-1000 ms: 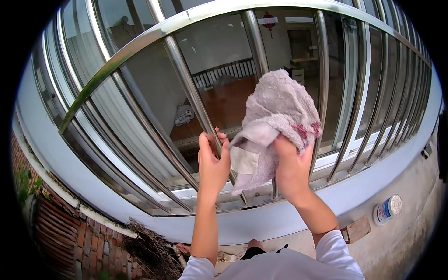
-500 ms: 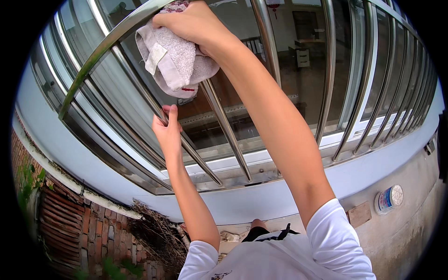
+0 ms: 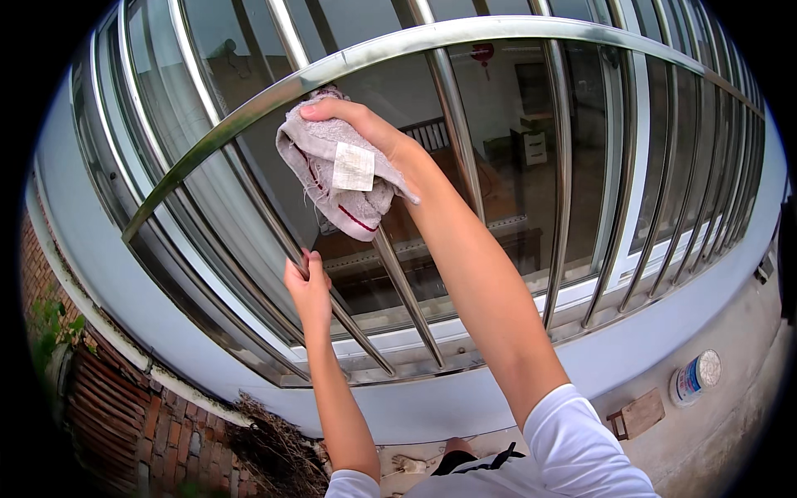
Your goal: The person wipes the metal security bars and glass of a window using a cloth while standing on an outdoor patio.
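A bunched, pale grey-pink towel (image 3: 320, 178) with a white label and dark red stitching is gripped in my right hand (image 3: 361, 124). The hand presses it around an upright metal bar (image 3: 408, 299) of the window grille, just beneath the curved horizontal rail (image 3: 374, 41). The towel covers that bar's upper part and most of my right fingers. Lower and to the left, my left hand (image 3: 310, 286) is wrapped around the neighbouring upright bar (image 3: 357, 330), holding no cloth.
Behind the bars are glass windows with a white frame (image 3: 618, 266). Below runs a pale wall ledge (image 3: 415, 407). At the lower right, a white bucket (image 3: 696, 378) stands beside a small wooden stool (image 3: 639, 415). Dry twigs (image 3: 270, 452) and bricks (image 3: 178, 452) lie at the lower left.
My view has tilted up, showing more grille above the rail. My right hand has shifted the towel along the bar, and the cloth's folds have turned. My left hand still grips its bar.
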### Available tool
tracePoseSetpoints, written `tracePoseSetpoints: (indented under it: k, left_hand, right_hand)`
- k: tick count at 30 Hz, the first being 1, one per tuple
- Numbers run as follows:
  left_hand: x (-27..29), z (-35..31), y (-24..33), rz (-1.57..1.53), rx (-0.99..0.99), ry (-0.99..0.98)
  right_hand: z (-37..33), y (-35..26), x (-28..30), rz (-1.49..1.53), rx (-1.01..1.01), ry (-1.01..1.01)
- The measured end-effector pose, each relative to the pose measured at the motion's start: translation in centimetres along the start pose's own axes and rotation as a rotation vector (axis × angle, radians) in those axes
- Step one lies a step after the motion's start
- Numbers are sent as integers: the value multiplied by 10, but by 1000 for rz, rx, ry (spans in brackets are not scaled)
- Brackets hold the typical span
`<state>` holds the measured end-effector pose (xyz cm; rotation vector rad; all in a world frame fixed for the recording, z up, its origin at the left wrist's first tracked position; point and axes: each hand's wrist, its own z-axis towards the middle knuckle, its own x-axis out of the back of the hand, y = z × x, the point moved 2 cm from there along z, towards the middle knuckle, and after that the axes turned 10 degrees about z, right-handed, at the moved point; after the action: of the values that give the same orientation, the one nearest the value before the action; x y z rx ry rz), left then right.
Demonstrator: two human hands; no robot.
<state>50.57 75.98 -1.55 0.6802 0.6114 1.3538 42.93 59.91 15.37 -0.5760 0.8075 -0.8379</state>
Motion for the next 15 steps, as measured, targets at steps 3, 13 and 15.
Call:
tracePoseSetpoints:
  k: [3, 13, 15]
  left_hand:
    - [-1, -1, -1, -3, 30, 12]
    - [0, 0, 0, -15, -14, 13]
    - [1, 2, -2, 0, -34, 18]
  right_hand:
    - [-5, -1, -2, -14, -30, 44]
    - [9, 15, 0, -650, 507, 451]
    - [10, 18, 1, -632, 490, 458]
